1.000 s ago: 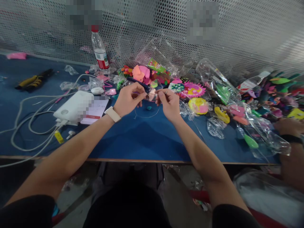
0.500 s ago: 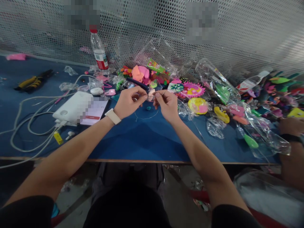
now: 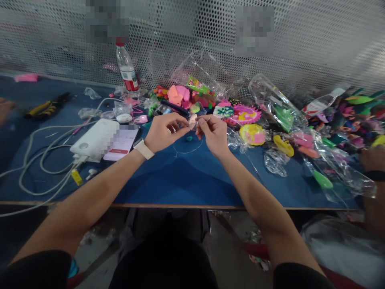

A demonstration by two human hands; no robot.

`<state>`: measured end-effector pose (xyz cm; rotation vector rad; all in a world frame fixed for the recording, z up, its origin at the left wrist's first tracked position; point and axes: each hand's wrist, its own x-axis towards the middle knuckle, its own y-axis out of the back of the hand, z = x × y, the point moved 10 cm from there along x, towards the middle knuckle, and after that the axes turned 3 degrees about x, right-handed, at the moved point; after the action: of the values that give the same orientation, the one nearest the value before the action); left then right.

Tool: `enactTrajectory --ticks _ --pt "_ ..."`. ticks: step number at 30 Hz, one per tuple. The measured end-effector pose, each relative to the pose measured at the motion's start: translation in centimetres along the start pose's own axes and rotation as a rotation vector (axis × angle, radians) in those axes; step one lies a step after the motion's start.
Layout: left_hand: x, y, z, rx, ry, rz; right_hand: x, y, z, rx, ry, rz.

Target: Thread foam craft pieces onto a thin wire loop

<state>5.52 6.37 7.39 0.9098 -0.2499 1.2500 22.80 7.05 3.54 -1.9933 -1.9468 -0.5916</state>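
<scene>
In front of me, above the blue table point(image 3: 180, 188), my left hand point(image 3: 168, 129) and my right hand point(image 3: 214, 135) nearly meet at the fingertips. Both pinch a thin pale strand point(image 3: 189, 152), and its slack hangs below in a loose loop. Whether it is thread or fine wire cannot be made out. A short stiff bit of it seems to stick out past the right fingers. Just beneath the hands lies a small teal lump point(image 3: 189, 139). Behind the fingertips are a pale pink piece point(image 3: 193, 118) and a dark blue pen-like object point(image 3: 176, 106).
A power bank point(image 3: 94, 138), phone point(image 3: 123, 142) and white cables lie left, near pliers point(image 3: 48, 106). A bottle point(image 3: 128, 70) stands by the perforated metal screen. Colourful clay pieces point(image 3: 252, 134) and plastic wrappers point(image 3: 276, 160) crowd the right. Other people's hands point(image 3: 372, 158) show at both edges.
My fingertips have drawn slightly closer together, still pinching the strand. Another person's hand has come in at the left edge. The whole view has shifted a little.
</scene>
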Motion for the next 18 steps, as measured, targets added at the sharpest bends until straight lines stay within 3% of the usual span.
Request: enactTrajectory --ticks 13,18 --pt "-0.1 0.1 1.3 0.085 -0.103 -0.013 -0.1 -0.1 0.2 0.013 -0.008 0.005" --pt "0.0 0.3 0.7 0.098 -0.044 0.025 -0.1 -0.4 -0.2 0.024 0.004 -0.005"
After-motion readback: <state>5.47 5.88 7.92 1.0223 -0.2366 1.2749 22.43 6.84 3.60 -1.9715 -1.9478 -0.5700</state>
